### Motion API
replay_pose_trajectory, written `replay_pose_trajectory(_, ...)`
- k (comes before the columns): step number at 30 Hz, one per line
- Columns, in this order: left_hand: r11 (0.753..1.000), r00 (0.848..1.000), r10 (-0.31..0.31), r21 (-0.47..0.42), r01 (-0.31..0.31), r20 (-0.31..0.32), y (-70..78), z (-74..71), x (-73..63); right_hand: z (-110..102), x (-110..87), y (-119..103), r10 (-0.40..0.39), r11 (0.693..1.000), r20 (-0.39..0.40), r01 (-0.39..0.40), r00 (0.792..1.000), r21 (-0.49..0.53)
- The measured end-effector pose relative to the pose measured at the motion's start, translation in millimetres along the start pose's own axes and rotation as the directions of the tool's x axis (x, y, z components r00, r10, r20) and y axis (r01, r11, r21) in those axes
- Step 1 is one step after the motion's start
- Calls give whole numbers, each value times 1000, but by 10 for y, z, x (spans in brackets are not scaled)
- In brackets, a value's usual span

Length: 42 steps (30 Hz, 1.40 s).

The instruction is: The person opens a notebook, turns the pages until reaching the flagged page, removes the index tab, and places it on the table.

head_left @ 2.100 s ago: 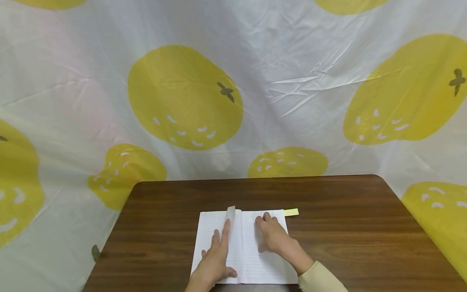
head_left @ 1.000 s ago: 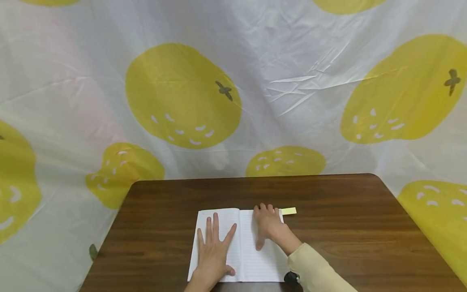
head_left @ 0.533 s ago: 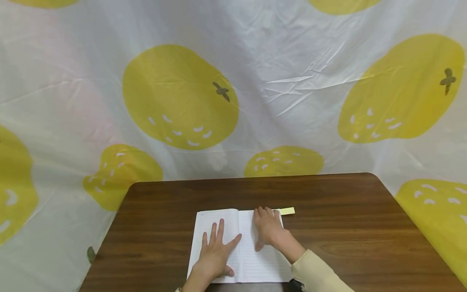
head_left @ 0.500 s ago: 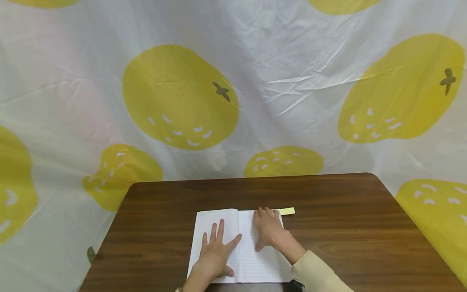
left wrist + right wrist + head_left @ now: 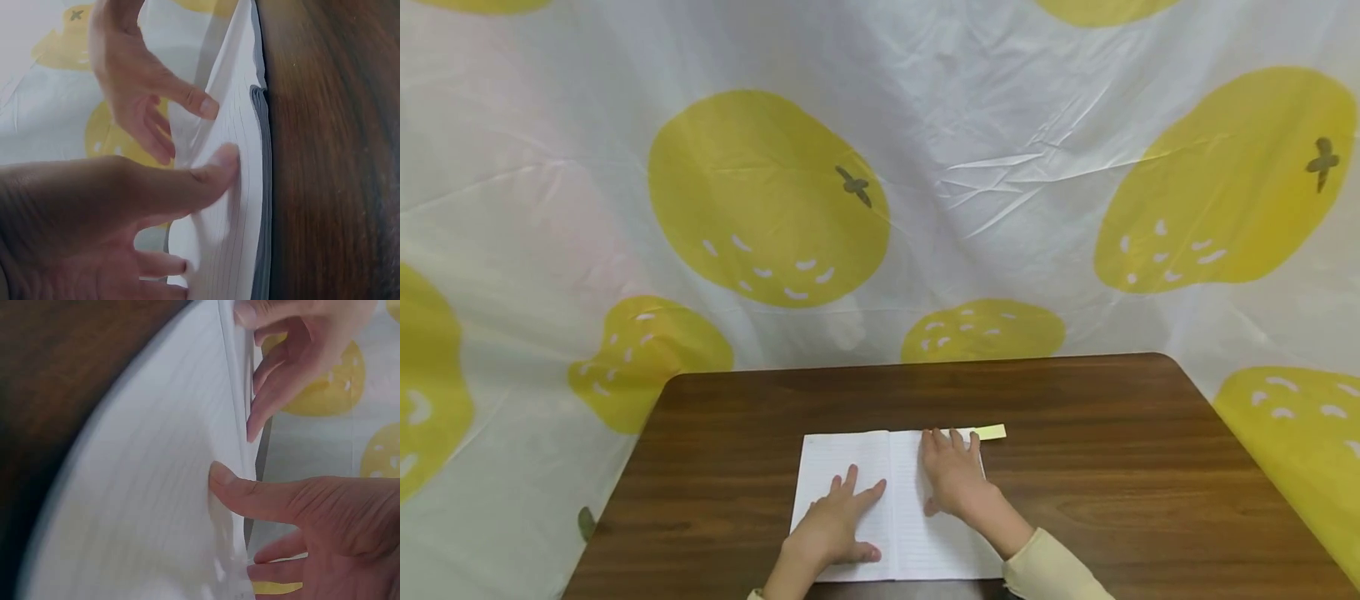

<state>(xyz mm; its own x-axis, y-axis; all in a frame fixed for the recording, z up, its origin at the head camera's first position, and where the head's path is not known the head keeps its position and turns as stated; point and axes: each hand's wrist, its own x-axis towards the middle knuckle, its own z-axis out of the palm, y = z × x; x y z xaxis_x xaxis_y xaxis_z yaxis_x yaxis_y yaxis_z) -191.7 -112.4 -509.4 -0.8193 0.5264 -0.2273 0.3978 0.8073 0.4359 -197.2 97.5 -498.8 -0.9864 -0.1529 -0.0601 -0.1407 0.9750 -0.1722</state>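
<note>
A lined notebook [image 5: 938,554] lies spread wide on the table, its white pages facing up. Over its left page is my left hand [image 5: 833,527], fingers apart and thumb pointing toward the spine. My right hand [image 5: 953,479] rests on the upper part of the right page, fingertips right at the top edge. A pale yellow paper tab [image 5: 992,432] sticks out past the notebook's upper right corner, near those fingertips. In the left wrist view the dark cover [image 5: 265,187] shows under the page stack. The right wrist view has the right thumb [image 5: 228,478] against the ruled page.
The dark wood-grain table [image 5: 1120,475] reaches out around the notebook, with rounded far corners. Behind it hangs a white curtain [image 5: 985,158] printed with large yellow fruit. A pale sleeve [image 5: 1052,568] covers the right forearm.
A page standing near the spine under my left hand now lies flat on the left. My right hand has shifted up to the page's top edge; my left has drawn back a little.
</note>
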Motion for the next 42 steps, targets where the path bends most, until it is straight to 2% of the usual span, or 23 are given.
replay_pose_trajectory(9,997,998,-11,-81,5,-65,25,31,-38,150,-225,104,1,999,-170,4,986,32)
replay_pose_trajectory(14,997,997,-1,-79,-5,-81,39,63,-43,258,-383,160,22,997,-226,-4,974,77)
replay_pose_trajectory(22,998,997,-24,-57,20,-73,41,82,-11,317,-608,228,70,978,-288,-9,955,207)
replay_pose_trajectory(25,998,997,-24,-59,20,-70,30,94,-9,305,-654,272,102,961,-344,-3,933,276)
replay_pose_trajectory(28,998,997,-27,-64,23,-66,18,107,-15,275,-652,319,153,929,-413,11,898,369)
replay_pose_trajectory(31,997,998,-27,-73,23,-63,17,103,-26,254,-607,394,249,866,-414,-9,876,500)
replay_pose_trajectory(33,997,998,-25,-80,20,-62,16,96,-30,238,-577,453,324,795,-347,-55,880,604)
replay_pose_trajectory(35,996,998,-20,-88,15,-60,16,87,-34,225,-548,511,379,707,-261,-97,888,700)
replay_pose_trajectory(40,996,998,-21,-88,16,-55,8,79,-29,178,-505,624,438,432,-28,-183,898,883)
replay_pose_trajectory(42,996,998,-21,-88,16,-56,7,79,-24,160,-501,658,447,353,39,-216,894,910)
